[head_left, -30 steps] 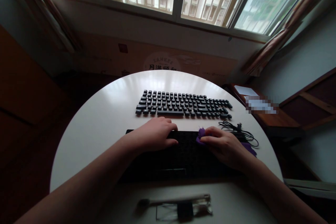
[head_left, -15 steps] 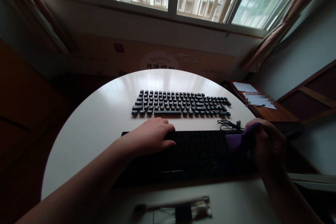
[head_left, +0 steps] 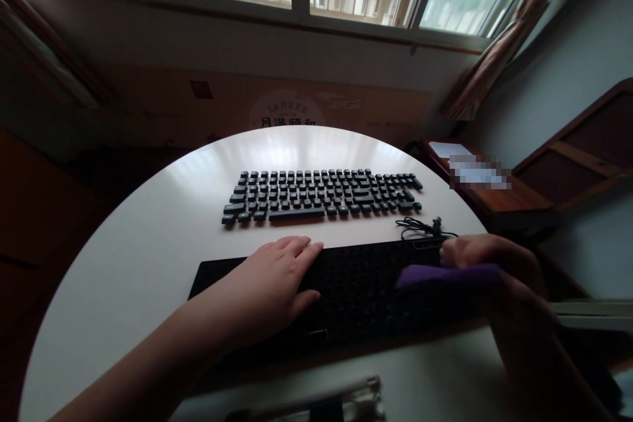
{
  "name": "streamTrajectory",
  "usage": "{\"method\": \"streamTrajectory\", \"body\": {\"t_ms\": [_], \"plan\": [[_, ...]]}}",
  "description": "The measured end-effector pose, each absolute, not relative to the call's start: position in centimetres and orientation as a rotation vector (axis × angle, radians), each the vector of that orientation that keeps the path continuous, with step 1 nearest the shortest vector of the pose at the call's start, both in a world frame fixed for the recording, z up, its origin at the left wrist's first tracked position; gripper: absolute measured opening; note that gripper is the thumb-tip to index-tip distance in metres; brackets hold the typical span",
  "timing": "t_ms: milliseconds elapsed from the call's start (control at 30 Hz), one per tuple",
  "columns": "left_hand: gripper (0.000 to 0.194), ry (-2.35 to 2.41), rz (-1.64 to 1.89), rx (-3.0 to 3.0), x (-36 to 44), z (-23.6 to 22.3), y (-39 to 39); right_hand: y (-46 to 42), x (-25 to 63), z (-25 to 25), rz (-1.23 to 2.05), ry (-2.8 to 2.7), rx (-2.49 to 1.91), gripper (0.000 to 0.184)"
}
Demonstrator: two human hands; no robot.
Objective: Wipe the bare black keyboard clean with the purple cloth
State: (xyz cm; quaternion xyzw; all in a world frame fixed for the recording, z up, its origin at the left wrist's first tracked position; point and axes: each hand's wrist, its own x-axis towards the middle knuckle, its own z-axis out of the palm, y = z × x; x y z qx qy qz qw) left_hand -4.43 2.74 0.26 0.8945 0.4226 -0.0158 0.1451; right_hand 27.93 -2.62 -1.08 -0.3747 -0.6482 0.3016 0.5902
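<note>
A black keyboard base with its keycaps off lies near me on the round white table. My left hand rests flat on its left half, fingers stretched out. Over the base's right end my right hand is lifted and closed on a purple cloth. The removed black keycaps are laid out in rows farther back on the table.
A black cable lies coiled behind the base's right end. A clear packet with tools sits at the near edge. A wooden side table with papers stands to the right. Windows run behind the table.
My right hand has left the middle of the keyboard base, moving right and up with the purple cloth. The left hand's fingers have flattened out. The view has shifted right and down.
</note>
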Motion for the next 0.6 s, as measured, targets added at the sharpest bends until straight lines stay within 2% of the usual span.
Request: {"method": "streamTrajectory", "body": {"t_ms": [67, 167, 400, 467, 600], "plan": [[0.071, 1.235, -0.064, 2.547, -4.5, 0.2, 2.9, -2.8, 28.0, -0.3, 0.956, -1.612, -0.728, 0.038], [0.071, 1.235, -0.077, 2.546, -4.6, 0.2, 3.1, -2.9, 28.0, 0.3, 1.058, -1.806, -0.733, 0.048], [0.07, 1.239, -0.086, 2.55, -4.5, 0.3, 3.3, -1.7, 28.2, -0.1, 1.014, -2.044, -0.823, 0.034], [0.07, 1.233, -0.081, 2.552, -4.6, 0.3, 3.3, -1.7, 28.3, -0.1, 1.036, -1.974, -0.772, 0.037], [0.069, 1.217, -0.051, 2.556, -4.7, 0.2, 3.3, -2.4, 28.1, -0.2, 1.075, -1.492, -0.596, 0.057]]}}
